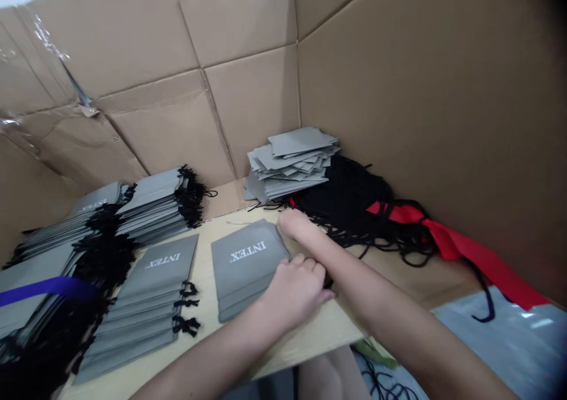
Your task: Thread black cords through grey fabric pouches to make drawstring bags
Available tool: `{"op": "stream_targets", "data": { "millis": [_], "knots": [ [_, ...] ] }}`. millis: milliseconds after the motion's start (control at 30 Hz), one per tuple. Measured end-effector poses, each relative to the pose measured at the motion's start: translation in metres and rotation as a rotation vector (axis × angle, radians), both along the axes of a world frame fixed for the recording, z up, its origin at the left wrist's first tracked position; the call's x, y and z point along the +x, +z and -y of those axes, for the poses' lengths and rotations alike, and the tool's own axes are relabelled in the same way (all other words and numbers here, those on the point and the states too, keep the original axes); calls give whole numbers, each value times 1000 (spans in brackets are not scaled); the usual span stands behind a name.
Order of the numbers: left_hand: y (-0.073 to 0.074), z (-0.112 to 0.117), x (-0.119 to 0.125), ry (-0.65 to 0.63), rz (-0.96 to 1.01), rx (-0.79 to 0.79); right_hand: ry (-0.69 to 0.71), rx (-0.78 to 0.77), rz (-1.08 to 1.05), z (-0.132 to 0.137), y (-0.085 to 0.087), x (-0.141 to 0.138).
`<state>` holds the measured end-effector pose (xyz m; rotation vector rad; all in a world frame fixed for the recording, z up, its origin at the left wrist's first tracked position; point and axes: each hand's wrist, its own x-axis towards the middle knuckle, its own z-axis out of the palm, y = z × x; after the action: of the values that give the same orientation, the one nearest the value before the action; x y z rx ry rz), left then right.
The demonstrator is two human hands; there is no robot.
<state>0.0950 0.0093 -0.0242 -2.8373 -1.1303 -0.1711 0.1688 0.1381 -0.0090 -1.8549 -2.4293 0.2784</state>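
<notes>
Several grey drawstring pouches (248, 270) printed INTEX lie overlapped on the pale tabletop in front of me. My left hand (299, 285) is closed at their right edge, its fingers curled; a bit of something dark shows beside it, but what it grips is hidden. My right hand (295, 223) is bent down just beyond, at the pouches' upper right corner near the black cords. Its fingers are out of sight, and my right forearm passes close beside the left hand. Left of these, a fanned row of grey pouches (153, 282) has black knotted cords at the right side.
Corded pouches (153, 202) stand in stacks at the left, with a purple strap (48, 288) across one. A loose pile of grey pouches (295, 158) sits at the back beside heaped black cords (354, 193) and a red strip (469, 258). Cardboard walls (420, 104) enclose the table.
</notes>
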Motion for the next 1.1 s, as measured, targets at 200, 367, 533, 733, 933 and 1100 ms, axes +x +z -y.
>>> {"op": "stream_targets", "data": {
  "millis": [200,367,533,733,933,1100],
  "knots": [
    [2,14,7,-21,32,-27,-149,21,30,-9,2,17],
    [29,25,-22,-167,605,-574,-107,49,8,-18,-6,28],
    [41,13,-93,-152,1521,-1224,20,77,-50,-18,-4,33],
    [50,-15,-209,-94,2365,-906,138,180,-144,-2,13,22],
    [20,-31,-244,199,2230,-638,303,257,-276,18,12,-14],
    [8,-31,-230,230,2177,-690,421,245,-457,27,-3,-38]
  ]
}}
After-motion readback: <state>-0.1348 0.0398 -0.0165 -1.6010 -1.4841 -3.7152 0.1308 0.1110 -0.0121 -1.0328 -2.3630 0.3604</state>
